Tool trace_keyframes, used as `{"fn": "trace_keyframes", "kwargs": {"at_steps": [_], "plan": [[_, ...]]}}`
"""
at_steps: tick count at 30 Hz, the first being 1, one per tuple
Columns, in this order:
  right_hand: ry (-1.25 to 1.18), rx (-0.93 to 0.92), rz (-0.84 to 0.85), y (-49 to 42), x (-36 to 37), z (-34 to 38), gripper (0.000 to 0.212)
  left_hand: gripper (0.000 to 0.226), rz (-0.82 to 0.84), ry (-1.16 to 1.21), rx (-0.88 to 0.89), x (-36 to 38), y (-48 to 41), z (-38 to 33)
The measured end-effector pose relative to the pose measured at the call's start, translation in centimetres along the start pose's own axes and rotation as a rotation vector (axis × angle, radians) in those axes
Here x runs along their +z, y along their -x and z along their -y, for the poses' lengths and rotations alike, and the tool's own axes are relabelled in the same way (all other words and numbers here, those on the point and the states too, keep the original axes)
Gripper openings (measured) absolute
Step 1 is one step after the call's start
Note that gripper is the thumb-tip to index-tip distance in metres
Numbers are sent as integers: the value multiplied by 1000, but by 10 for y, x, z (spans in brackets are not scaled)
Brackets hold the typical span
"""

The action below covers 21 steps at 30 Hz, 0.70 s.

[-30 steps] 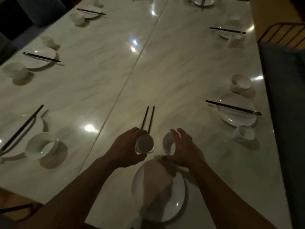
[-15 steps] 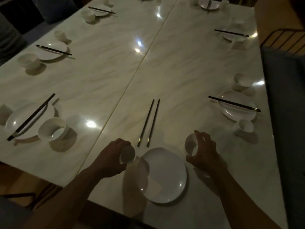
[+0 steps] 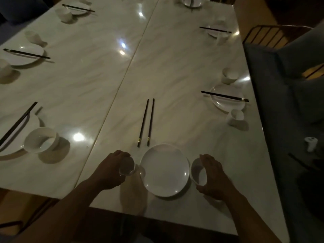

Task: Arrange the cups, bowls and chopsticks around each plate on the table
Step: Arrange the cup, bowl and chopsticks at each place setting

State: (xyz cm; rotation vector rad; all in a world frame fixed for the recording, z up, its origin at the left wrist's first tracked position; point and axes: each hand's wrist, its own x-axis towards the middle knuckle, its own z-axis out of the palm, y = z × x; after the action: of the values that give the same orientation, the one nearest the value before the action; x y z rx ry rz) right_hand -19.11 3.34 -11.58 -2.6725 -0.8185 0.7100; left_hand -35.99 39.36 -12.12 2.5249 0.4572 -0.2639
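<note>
Placement is the step now, I judge: the left hand (image 3: 110,170) curls round the cup (image 3: 126,169) just left of the plate (image 3: 164,171) by the table (image 3: 175,67)'s near edge, the right hand (image 3: 213,176) grips the bowl (image 3: 198,172) just right. Next I must release both, then fetch the chopsticks (image 3: 146,122) beyond.

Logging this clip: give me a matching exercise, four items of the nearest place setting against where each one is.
Items: 1 cup; 2 bowl; 3 chopsticks; 4 plate.
Places: a between the two hands; b held by the left hand; c held by the right hand; d flat on the table beyond the plate.
Pairs: 1-b; 2-c; 3-d; 4-a.
</note>
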Motion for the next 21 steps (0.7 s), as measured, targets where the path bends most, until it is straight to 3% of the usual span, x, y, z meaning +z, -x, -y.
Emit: {"fn": "trace_keyframes", "kwargs": {"at_steps": [21], "plan": [[-19, 104, -39, 26, 16, -1, 122, 85, 20, 35, 48, -3, -1, 2]]}}
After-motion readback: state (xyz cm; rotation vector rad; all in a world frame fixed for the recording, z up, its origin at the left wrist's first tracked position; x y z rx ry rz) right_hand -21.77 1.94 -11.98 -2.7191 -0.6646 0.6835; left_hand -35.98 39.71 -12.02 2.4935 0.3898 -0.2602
